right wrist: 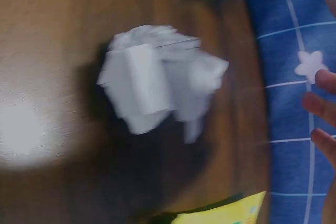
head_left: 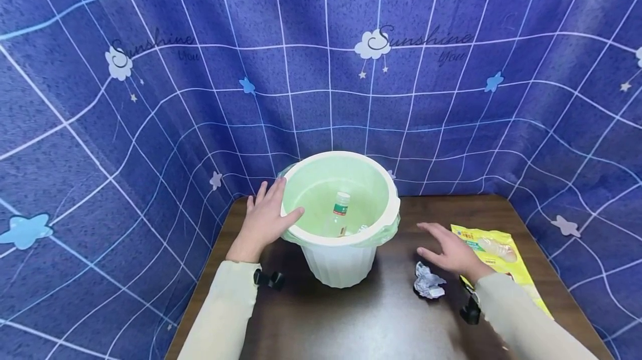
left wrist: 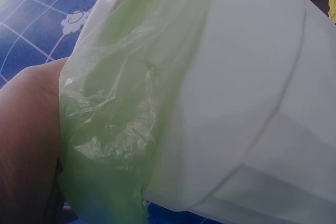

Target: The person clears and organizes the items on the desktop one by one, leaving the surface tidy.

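A white waste bin (head_left: 338,265) stands on the table, lined with a thin green plastic bag (left wrist: 115,129) folded over its rim. Inside it are a clear bottle (head_left: 341,204) with a white cap and a green-red label, and something crinkled and clear. My left hand (head_left: 266,218) touches the bin's left rim, fingers spread and thumb reaching over the edge. To the right, my right hand (head_left: 451,251) hovers with extended fingers and holds nothing. Below and left of it lies a crumpled piece of grey-white paper (head_left: 428,282), seen closely in the right wrist view.
A yellow plastic packet (head_left: 521,271) lies flat at the table's right side, partly under my right forearm. Blue curtains (head_left: 351,98) with a white grid enclose the brown table (head_left: 371,326) at the back and sides.
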The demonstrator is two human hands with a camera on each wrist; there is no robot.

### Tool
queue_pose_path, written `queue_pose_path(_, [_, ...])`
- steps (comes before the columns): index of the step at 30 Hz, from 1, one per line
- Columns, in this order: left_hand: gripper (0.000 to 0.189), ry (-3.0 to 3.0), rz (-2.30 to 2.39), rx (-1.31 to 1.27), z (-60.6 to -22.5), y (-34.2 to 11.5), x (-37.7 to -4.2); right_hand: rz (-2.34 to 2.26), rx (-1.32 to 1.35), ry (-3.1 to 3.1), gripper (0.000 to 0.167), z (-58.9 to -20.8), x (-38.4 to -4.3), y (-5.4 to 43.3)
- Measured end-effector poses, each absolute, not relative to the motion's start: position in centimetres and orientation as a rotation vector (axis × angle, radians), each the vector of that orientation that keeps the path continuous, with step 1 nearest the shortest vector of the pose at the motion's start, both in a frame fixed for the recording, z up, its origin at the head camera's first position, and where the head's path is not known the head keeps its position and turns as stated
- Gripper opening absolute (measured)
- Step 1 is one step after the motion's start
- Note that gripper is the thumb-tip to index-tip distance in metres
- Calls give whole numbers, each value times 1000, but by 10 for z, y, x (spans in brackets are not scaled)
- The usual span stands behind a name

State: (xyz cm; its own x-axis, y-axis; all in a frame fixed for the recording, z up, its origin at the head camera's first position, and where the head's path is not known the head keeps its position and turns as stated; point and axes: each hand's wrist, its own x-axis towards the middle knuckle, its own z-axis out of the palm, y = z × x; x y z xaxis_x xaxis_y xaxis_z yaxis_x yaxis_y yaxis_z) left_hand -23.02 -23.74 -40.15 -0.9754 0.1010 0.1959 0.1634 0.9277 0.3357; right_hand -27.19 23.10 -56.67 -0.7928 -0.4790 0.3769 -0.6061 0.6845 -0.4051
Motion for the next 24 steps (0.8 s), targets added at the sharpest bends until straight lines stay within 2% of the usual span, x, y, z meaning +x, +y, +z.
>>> queue_pose_path(14, [95,-2916,-514,-204,-401,-235,-230,773,839,-2727,70,-615,-248,233])
queue_pose_path(24, [101,-2912,-518,-205,-401,-237,-230,732,815,-2801,78,-631,-236,232])
